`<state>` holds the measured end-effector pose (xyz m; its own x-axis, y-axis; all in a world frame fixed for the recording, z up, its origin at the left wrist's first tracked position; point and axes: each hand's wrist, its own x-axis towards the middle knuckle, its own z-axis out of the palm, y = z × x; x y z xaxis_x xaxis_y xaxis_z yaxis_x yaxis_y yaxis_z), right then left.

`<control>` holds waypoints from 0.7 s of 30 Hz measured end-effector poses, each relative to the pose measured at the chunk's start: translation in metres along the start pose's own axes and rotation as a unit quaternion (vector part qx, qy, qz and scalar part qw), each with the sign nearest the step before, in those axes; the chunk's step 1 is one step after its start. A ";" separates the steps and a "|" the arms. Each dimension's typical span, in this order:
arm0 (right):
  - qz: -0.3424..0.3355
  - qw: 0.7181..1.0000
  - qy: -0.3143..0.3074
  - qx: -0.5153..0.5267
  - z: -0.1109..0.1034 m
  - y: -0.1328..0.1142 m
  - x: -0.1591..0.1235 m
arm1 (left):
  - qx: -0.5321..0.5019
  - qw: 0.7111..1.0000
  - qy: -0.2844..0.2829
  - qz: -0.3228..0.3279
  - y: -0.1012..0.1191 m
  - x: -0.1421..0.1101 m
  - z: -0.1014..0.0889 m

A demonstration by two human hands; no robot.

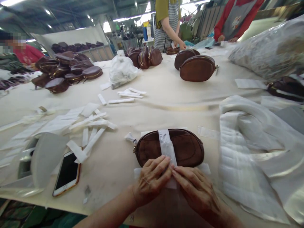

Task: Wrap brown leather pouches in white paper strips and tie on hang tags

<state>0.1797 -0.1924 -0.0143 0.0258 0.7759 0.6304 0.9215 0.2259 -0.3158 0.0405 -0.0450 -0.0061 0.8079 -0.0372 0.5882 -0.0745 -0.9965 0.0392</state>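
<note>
A brown leather pouch (187, 147) lies flat before me, a zipper pull at its left end. Across its middle runs a thin white wrapping strip (164, 139). At the pouch's near edge, the bent fingers of my left hand (153, 175) press on the strip. My right hand (197, 186) meets it there, thumb and fingertips closed on the strip's lower part. The fingertips of both hands almost touch. Part of a white sheet (203, 167) shows from under the pouch. The strip's underside is hidden.
Left are loose white strips (95, 122), a phone (67, 174) and a tape dispenser (45, 161). Padded wrap (239, 164) covers the right. Farther back are finished-looking pouches (197, 69), a white plastic bag (122, 69) and a pouch pile (68, 68). Co-workers (167, 25) stand across the table.
</note>
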 end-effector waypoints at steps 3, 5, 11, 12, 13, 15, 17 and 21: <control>-0.027 1.000 0.000 0.006 0.003 0.006 -0.003 | -0.017 1.000 0.001 -0.018 0.000 -0.003 0.003; -0.034 0.999 0.001 0.000 0.002 0.008 -0.003 | -0.031 0.999 -0.001 -0.020 -0.001 -0.005 0.004; -0.046 0.999 -0.013 -0.018 -0.001 0.008 0.000 | -0.161 0.984 -0.075 -0.029 -0.007 0.002 -0.015; -0.046 0.999 -0.010 -0.019 -0.001 0.008 0.000 | -0.191 0.976 -0.093 -0.038 -0.008 0.004 -0.019; -0.045 0.999 -0.008 -0.019 -0.001 0.008 0.000 | -0.214 0.970 -0.106 -0.051 -0.008 0.006 -0.022; -0.041 0.999 -0.006 -0.016 0.000 0.008 0.000 | -0.226 0.966 -0.098 -0.082 -0.006 0.010 -0.024; -0.038 0.999 -0.001 -0.012 0.001 0.008 -0.001 | -0.198 0.972 -0.065 -0.108 -0.003 0.012 -0.019; -0.037 0.999 -0.014 -0.010 0.001 0.007 -0.003 | -0.134 0.985 -0.017 -0.104 0.003 0.010 -0.006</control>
<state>0.1861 -0.1926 -0.0186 -0.0531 0.7731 0.6320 0.9277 0.2724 -0.2552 0.0446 -0.0476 0.0048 0.8411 0.1576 0.5174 -0.0539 -0.9274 0.3701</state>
